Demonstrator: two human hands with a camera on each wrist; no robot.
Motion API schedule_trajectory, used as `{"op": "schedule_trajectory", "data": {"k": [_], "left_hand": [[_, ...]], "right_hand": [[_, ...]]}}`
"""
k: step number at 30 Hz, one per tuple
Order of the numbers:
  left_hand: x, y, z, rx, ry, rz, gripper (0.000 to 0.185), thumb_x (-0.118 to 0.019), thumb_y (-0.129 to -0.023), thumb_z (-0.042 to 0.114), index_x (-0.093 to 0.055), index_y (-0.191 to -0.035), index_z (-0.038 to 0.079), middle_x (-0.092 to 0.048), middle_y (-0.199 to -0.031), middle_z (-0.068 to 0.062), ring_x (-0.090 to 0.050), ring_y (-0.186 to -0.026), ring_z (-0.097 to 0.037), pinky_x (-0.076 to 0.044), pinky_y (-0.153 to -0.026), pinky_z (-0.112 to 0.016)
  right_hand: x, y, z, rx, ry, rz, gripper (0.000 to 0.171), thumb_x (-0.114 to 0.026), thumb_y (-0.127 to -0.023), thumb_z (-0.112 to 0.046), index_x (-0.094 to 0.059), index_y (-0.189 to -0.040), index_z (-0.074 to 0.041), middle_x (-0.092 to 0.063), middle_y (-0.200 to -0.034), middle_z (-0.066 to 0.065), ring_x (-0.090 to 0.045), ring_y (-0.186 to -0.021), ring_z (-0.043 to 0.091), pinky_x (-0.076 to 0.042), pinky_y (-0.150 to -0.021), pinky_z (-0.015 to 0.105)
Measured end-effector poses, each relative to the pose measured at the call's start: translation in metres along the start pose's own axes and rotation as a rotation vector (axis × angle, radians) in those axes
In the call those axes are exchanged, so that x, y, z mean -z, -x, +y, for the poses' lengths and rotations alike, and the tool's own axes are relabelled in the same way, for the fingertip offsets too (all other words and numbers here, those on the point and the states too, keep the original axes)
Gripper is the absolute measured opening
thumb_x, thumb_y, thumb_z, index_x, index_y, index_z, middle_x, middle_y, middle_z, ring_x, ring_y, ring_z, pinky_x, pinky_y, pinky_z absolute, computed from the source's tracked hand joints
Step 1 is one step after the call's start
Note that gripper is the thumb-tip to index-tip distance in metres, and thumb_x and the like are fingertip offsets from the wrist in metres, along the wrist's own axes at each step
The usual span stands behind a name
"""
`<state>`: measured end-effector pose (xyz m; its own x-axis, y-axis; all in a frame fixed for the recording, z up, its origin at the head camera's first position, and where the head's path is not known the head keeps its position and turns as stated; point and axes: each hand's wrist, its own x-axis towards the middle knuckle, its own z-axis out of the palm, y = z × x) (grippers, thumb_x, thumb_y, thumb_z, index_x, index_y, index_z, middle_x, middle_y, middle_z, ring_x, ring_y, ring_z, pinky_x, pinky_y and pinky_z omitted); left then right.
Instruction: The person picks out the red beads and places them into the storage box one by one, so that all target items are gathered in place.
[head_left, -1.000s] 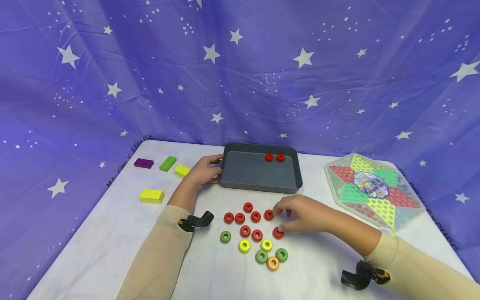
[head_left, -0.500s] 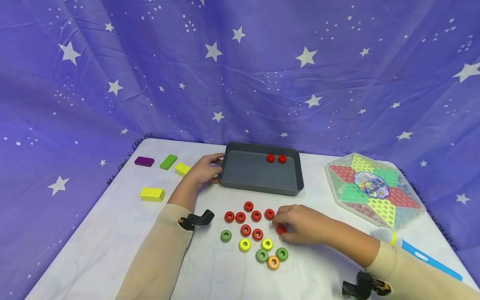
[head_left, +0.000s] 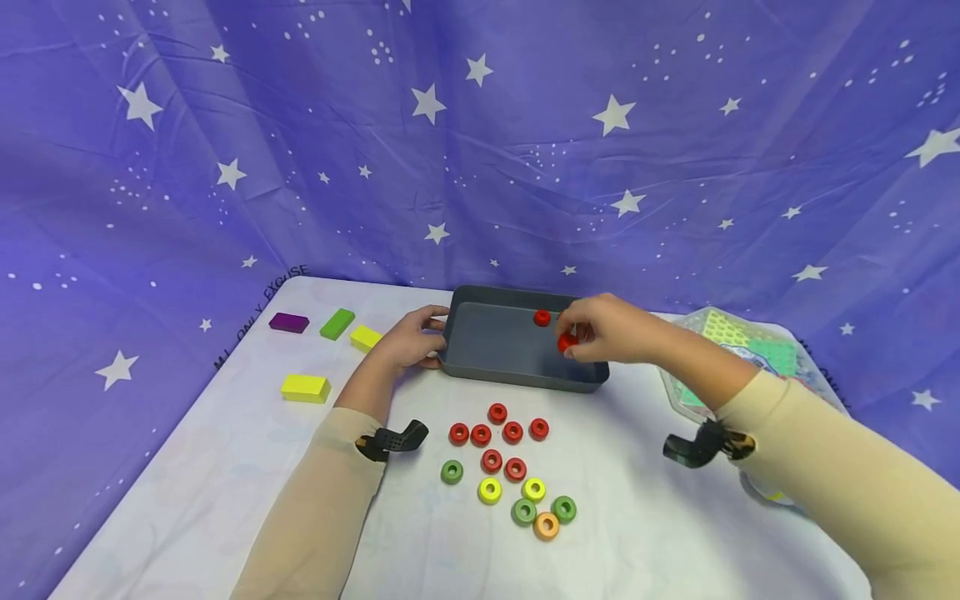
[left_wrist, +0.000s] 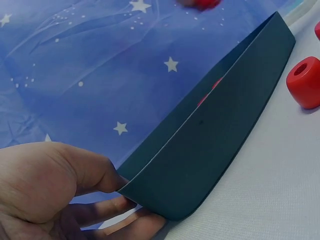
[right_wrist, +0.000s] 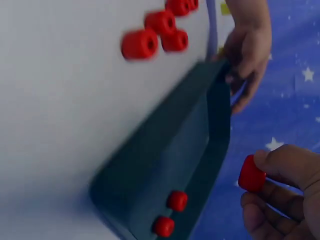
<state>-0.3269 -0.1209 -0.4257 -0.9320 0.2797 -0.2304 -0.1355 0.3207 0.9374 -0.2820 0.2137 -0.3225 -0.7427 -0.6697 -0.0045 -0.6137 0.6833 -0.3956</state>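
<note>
Our right hand (head_left: 603, 329) pinches red ring (head_left: 567, 342) over gray tray (head_left: 517, 377); left hand (head_left: 408, 340) grips tray's left edge.

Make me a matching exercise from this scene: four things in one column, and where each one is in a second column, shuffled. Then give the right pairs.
Things
1. orange ring
2. purple block
3. left hand
4. red ring in the right hand

Places
A. held in the air over the grey tray
B. gripping the tray's left end
C. nearest the camera in the cluster of rings on the table
D. far left on the table, beside a green block

Pairs: 1-C, 2-D, 3-B, 4-A
</note>
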Motion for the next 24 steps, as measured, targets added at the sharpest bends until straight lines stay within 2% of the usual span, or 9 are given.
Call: {"op": "schedule_trajectory", "data": {"k": [5,10,18,24], "left_hand": [[0.001,0.000,-0.001,0.016,-0.005,-0.002,0.071,-0.059,-0.088,-0.001,-0.040,-0.154,0.015,-0.051,-0.140,-0.016,-0.065,-0.104,-0.030,-0.063,-0.073,-0.038],[0.002,-0.002,-0.001,0.016,-0.003,-0.001,0.071,-0.060,-0.087,0.000,-0.040,-0.154,0.015,-0.051,-0.141,-0.016,-0.064,-0.105,-0.030,-0.063,-0.073,-0.038],[0.002,-0.001,0.004,-0.003,-0.040,0.007,0.072,-0.058,-0.085,-0.001,-0.041,-0.154,0.013,-0.051,-0.139,-0.016,-0.063,-0.106,-0.031,-0.063,-0.071,-0.038],[0.001,0.000,0.001,-0.008,-0.036,0.013,0.072,-0.059,-0.085,-0.001,-0.041,-0.154,0.012,-0.052,-0.137,-0.017,-0.066,-0.100,-0.030,-0.063,-0.070,-0.038]], "right_hand": [[0.020,-0.038,0.018,-0.024,0.058,-0.012,0.021,-0.074,-0.083,-0.006,-0.075,-0.104,-0.007,-0.070,-0.092,0.002,-0.061,-0.074,0.015,-0.055,-0.066,0.030],[0.025,-0.068,0.025,-0.012,0.095,-0.033,0.021,-0.075,-0.083,-0.004,-0.075,-0.104,-0.004,-0.073,-0.094,0.006,-0.067,-0.081,0.018,-0.059,-0.072,0.035],[0.010,-0.108,0.040,0.026,0.103,-0.056,0.019,-0.077,-0.083,-0.003,-0.077,-0.101,-0.005,-0.075,-0.098,0.008,-0.071,-0.090,0.025,-0.059,-0.082,0.041],[-0.004,-0.124,0.045,0.032,0.118,-0.091,0.022,-0.077,-0.084,-0.005,-0.077,-0.106,-0.004,-0.075,-0.103,0.009,-0.071,-0.097,0.027,-0.058,-0.088,0.043]]}}
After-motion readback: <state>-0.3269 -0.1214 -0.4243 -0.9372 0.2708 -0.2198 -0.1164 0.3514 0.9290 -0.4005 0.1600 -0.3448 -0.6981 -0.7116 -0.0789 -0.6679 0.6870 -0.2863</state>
